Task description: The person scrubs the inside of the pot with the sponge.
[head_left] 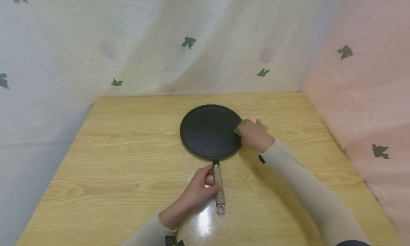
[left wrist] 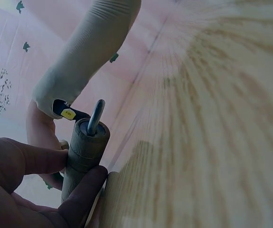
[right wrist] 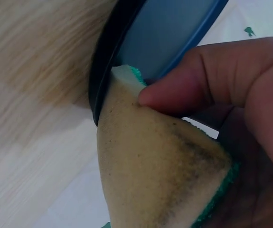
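A round black flat pan [head_left: 209,132] is over the wooden table, its wood-look handle [head_left: 218,183] pointing toward me and ending in a metal ring [head_left: 221,208]. My left hand [head_left: 200,187] grips that handle, thumb on one side and fingers on the other, as the left wrist view also shows around the handle [left wrist: 85,152]. At the pan's right edge, my right hand [head_left: 254,134] pinches a sponge [right wrist: 150,161] with a yellowish, dark-stained soft side and a green scouring layer. In the right wrist view the sponge's tip lies against the pan's rim [right wrist: 100,71].
The light wooden table [head_left: 128,150] extends around the pan. Behind it hangs a pale cloth [head_left: 144,43] with green leaf shapes, and a pinkish cloth [head_left: 368,96] borders the right side.
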{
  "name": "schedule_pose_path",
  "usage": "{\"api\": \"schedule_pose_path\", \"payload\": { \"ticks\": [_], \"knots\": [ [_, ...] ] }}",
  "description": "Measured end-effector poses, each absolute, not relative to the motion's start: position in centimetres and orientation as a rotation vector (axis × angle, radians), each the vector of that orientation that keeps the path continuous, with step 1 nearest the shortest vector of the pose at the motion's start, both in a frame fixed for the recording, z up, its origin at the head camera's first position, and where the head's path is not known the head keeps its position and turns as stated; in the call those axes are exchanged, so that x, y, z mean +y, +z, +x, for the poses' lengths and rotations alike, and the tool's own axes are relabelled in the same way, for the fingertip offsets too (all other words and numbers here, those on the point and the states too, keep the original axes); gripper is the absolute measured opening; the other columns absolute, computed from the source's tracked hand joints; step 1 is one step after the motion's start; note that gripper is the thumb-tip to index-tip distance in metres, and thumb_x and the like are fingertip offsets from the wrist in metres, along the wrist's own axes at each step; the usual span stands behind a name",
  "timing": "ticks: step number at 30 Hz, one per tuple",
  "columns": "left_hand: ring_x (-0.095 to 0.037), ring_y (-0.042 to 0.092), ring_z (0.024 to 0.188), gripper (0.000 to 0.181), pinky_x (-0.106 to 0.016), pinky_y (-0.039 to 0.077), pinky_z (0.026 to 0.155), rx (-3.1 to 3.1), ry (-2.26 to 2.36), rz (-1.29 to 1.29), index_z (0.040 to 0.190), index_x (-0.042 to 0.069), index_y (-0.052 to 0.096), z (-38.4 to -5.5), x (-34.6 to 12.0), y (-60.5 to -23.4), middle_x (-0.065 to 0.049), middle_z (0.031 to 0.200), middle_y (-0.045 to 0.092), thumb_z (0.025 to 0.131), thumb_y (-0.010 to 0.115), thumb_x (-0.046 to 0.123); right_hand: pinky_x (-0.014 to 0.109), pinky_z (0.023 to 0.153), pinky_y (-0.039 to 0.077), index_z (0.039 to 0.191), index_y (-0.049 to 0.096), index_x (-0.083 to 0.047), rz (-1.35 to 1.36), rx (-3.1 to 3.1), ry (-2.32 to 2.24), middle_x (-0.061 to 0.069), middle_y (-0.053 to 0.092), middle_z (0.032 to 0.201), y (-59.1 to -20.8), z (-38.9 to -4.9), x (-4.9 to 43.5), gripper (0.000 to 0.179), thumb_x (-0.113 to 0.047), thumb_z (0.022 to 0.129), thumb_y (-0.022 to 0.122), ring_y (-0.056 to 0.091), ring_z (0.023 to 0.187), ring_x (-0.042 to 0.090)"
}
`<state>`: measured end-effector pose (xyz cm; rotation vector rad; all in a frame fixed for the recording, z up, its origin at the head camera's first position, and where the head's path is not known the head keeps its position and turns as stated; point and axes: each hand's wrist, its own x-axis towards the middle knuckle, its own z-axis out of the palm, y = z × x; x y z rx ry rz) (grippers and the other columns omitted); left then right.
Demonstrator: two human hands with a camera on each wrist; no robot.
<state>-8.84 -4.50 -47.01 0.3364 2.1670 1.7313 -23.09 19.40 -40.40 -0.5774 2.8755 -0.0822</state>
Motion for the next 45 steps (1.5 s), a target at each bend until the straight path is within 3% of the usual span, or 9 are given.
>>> {"api": "schedule_pose_path", "payload": {
  "ticks": [5, 10, 17, 24, 33, 39, 45],
  "knots": [
    [-0.027, 0.067, 0.101, 0.076, -0.023, 0.055, 0.08, 2.19, 1.721, 0.342, 0.151, -0.017, 0.038, -8.9, -4.6, -47.1, -0.025, 0.133, 0.053, 0.089, 0.078, 0.003, 0.073, 0.109, 0.035, 0.127, 0.074, -0.004, -0.598, 2.884, -0.062, 0.016, 0.067, 0.14, -40.5, -22.1, 19.1, 0.037, 0.002, 0.091, 0.07, 0.056, 0.132, 0.04],
    [-0.026, 0.068, 0.101, 0.076, -0.022, 0.056, 0.077, 2.159, 1.739, 0.33, 0.151, -0.017, 0.038, -8.8, -4.7, -47.1, -0.025, 0.136, 0.051, 0.089, 0.077, 0.003, 0.077, 0.11, 0.034, 0.125, 0.075, -0.003, -0.635, 2.876, -0.069, 0.016, 0.069, 0.137, -40.3, -21.2, 18.9, 0.035, 0.001, 0.091, 0.074, 0.057, 0.131, 0.041],
    [-0.026, 0.068, 0.1, 0.077, -0.023, 0.056, 0.076, 2.158, 1.746, 0.321, 0.151, -0.017, 0.038, -8.8, -4.5, -47.1, -0.025, 0.135, 0.052, 0.088, 0.078, 0.003, 0.074, 0.105, 0.04, 0.125, 0.076, -0.004, -0.675, 2.863, -0.103, 0.014, 0.069, 0.136, -40.1, -20.2, 19.1, 0.036, 0.005, 0.091, 0.068, 0.057, 0.131, 0.041],
    [-0.024, 0.067, 0.099, 0.078, -0.024, 0.056, 0.076, 2.17, 1.727, 0.31, 0.152, -0.016, 0.038, -8.9, -4.6, -47.1, -0.024, 0.135, 0.052, 0.088, 0.078, 0.004, 0.078, 0.106, 0.037, 0.128, 0.075, -0.005, -0.703, 2.778, -0.228, 0.012, 0.07, 0.136, -39.7, -19.3, 19.0, 0.036, 0.002, 0.094, 0.069, 0.057, 0.133, 0.042],
    [-0.025, 0.067, 0.101, 0.078, -0.023, 0.056, 0.077, 2.151, 1.724, 0.318, 0.153, -0.017, 0.036, -9.0, -4.7, -47.1, -0.025, 0.136, 0.051, 0.09, 0.078, 0.004, 0.079, 0.099, 0.042, 0.12, 0.08, -0.009, -0.846, 2.745, -0.4, 0.009, 0.074, 0.128, -40.1, -18.9, 19.2, 0.035, 0.002, 0.092, 0.062, 0.063, 0.126, 0.04],
    [-0.026, 0.067, 0.101, 0.078, -0.023, 0.056, 0.076, 2.153, 1.727, 0.314, 0.152, -0.017, 0.037, -9.0, -4.6, -47.1, -0.026, 0.135, 0.051, 0.089, 0.078, 0.003, 0.076, 0.104, 0.042, 0.122, 0.079, -0.008, -0.902, 2.701, -0.486, 0.008, 0.074, 0.128, -40.6, -18.9, 19.4, 0.029, -0.005, 0.098, 0.063, 0.062, 0.129, 0.041],
    [-0.025, 0.067, 0.1, 0.078, -0.023, 0.056, 0.077, 2.157, 1.729, 0.314, 0.152, -0.017, 0.037, -9.0, -4.5, -47.1, -0.026, 0.135, 0.051, 0.089, 0.078, 0.003, 0.065, 0.106, 0.047, 0.122, 0.078, -0.005, -0.976, 2.671, -0.536, 0.01, 0.074, 0.127, -40.7, -18.7, 19.2, 0.03, -0.002, 0.096, 0.063, 0.062, 0.128, 0.041]
  ]
}}
